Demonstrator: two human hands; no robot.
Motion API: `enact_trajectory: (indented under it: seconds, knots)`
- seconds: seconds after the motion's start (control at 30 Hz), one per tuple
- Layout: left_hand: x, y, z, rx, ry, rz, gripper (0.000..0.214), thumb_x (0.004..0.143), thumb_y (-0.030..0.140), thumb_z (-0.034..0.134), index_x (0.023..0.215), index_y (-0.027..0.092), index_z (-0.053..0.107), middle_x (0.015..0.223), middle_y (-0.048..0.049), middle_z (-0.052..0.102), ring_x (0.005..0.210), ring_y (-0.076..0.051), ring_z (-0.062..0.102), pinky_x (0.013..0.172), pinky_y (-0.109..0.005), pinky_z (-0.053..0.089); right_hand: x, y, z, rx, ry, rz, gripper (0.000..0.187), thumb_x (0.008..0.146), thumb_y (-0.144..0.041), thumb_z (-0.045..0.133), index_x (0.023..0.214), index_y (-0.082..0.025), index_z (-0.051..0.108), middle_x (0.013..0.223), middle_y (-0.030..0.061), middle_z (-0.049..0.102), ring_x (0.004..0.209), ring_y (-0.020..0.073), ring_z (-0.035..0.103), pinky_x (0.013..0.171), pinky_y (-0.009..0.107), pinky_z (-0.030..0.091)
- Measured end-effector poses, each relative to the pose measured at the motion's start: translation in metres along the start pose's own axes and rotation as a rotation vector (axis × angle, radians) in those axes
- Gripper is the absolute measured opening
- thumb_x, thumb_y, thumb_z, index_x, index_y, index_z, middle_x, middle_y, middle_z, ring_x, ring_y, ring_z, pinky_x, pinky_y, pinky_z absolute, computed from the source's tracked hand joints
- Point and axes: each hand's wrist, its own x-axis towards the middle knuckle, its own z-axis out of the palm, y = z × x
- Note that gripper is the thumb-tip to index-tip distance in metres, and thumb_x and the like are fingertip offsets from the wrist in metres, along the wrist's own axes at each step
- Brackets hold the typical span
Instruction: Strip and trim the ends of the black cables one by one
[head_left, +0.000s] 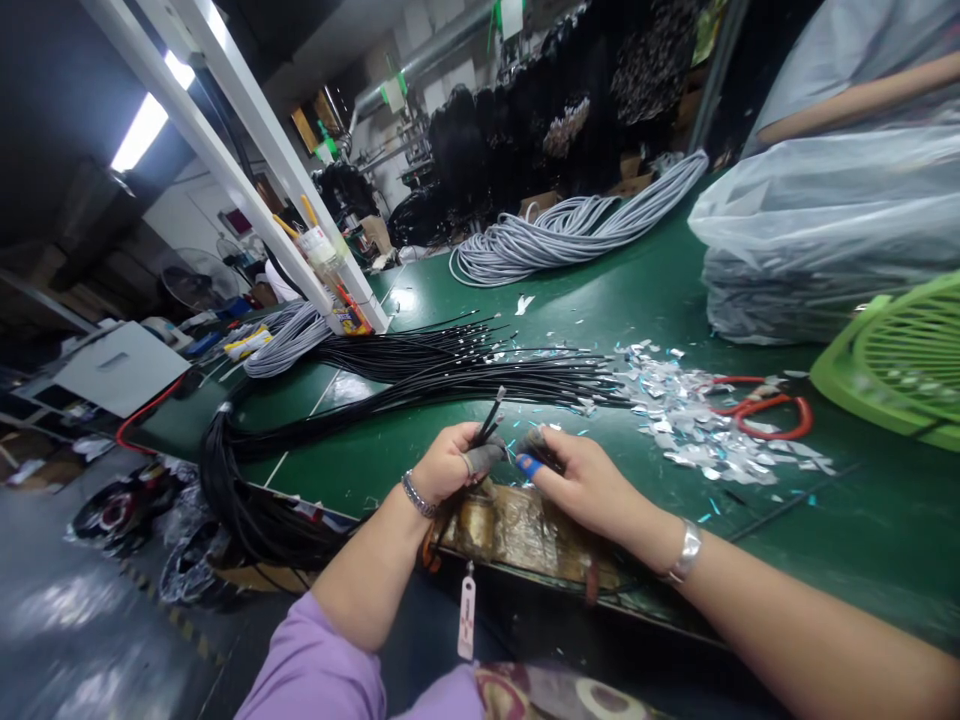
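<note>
My left hand is closed round a thin black cable whose stripped end sticks up past my taped thumb. My right hand sits just to its right, fingers pinched together with blue tape on one fingertip, touching something small and dark that I cannot make out. Both hands rest at the near edge of the green table. A big bundle of black cables lies across the table behind them and droops off the left edge. Silver foil scraps are scattered to the right.
Red-handled scissors lie among the scraps. A green plastic basket stands at the right, a clear plastic bag behind it, and another person's arm above. Grey cable coils lie at the back; a white frame post rises left.
</note>
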Motion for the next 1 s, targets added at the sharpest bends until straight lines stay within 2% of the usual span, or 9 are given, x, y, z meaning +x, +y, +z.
enact_trajectory:
  seconds: [0.07,0.2,0.3,0.4,0.5,0.7,0.77,0.87,1.0]
  knots:
    - [0.001,0.001,0.001,0.04,-0.012,0.027,0.043,0.058,0.049,0.079,0.067,0.013,0.058,0.045,0.0071,0.043,0.04,-0.003,0.032,0.042,-0.019,0.024,0.0,-0.001,0.0,0.001,-0.01,0.003,0.017,0.078,-0.031,0.047,0.063,-0.023,0.045,0.054,-0.0026,0.049,0.051,0.0138,0.041,0.049,0.026,0.033]
    - [0.001,0.002,0.002,0.084,-0.057,0.065,0.04,0.06,0.048,0.078,0.065,0.012,0.06,0.05,0.0045,0.046,0.051,-0.007,0.039,0.051,-0.021,0.032,0.003,0.003,0.0,-0.125,0.054,0.089,0.017,0.074,-0.028,0.05,0.06,-0.024,0.041,0.053,-0.002,0.049,0.05,0.0146,0.041,0.05,0.028,0.031]
    - [0.0,0.0,0.001,0.09,-0.022,0.064,0.038,0.063,0.047,0.076,0.068,0.013,0.06,0.05,0.0048,0.044,0.052,-0.008,0.039,0.053,-0.021,0.032,0.006,0.009,-0.002,-0.137,0.088,0.181,0.022,0.076,-0.033,0.05,0.059,-0.024,0.04,0.052,-0.002,0.047,0.051,0.015,0.04,0.05,0.028,0.03]
    - [0.0,-0.001,0.001,0.114,0.01,0.065,0.038,0.064,0.048,0.076,0.068,0.013,0.06,0.05,0.0052,0.044,0.051,-0.007,0.037,0.051,-0.021,0.031,0.007,0.01,-0.003,-0.054,0.061,0.198,0.031,0.08,-0.044,0.049,0.057,-0.024,0.043,0.051,-0.0021,0.046,0.051,0.0146,0.039,0.049,0.028,0.03]
    - [0.001,-0.001,0.001,0.141,0.002,0.079,0.039,0.061,0.047,0.078,0.065,0.013,0.059,0.05,0.0051,0.045,0.05,-0.006,0.036,0.05,-0.021,0.03,0.007,0.009,-0.001,0.006,0.008,0.175,0.037,0.077,-0.052,0.055,0.056,-0.023,0.046,0.05,-0.0022,0.048,0.05,0.0141,0.038,0.049,0.027,0.029]
    - [0.0,-0.005,-0.003,0.086,-0.019,0.004,0.042,0.064,0.052,0.073,0.071,0.013,0.058,0.047,0.0069,0.042,0.043,-0.005,0.031,0.044,-0.02,0.025,0.007,0.008,0.0,0.306,-0.137,0.258,0.035,0.08,-0.053,0.051,0.066,-0.022,0.056,0.054,-0.002,0.052,0.051,0.0137,0.041,0.051,0.027,0.034]
    - [0.001,-0.006,-0.004,0.074,-0.024,0.003,0.042,0.064,0.052,0.073,0.073,0.013,0.058,0.048,0.0068,0.042,0.043,-0.005,0.031,0.044,-0.02,0.025,0.008,0.008,-0.001,0.254,-0.122,0.228,0.032,0.08,-0.05,0.052,0.065,-0.022,0.055,0.054,-0.0021,0.051,0.051,0.0137,0.04,0.051,0.027,0.033]
    - [0.002,-0.007,-0.003,0.094,-0.032,0.077,0.039,0.064,0.048,0.075,0.072,0.012,0.061,0.053,0.0044,0.047,0.05,-0.006,0.037,0.051,-0.021,0.032,0.007,0.007,-0.003,0.048,-0.091,0.127,0.024,0.077,-0.039,0.056,0.06,-0.023,0.051,0.055,-0.0003,0.055,0.053,0.0155,0.044,0.052,0.028,0.032]
    - [0.002,-0.004,-0.002,0.177,-0.041,0.116,0.036,0.063,0.045,0.076,0.068,0.012,0.063,0.061,0.0012,0.055,0.059,-0.009,0.044,0.059,-0.022,0.038,0.006,0.007,-0.008,-0.063,-0.147,0.084,0.014,0.072,-0.023,0.054,0.058,-0.023,0.051,0.055,0.0007,0.057,0.054,0.0167,0.047,0.053,0.029,0.033]
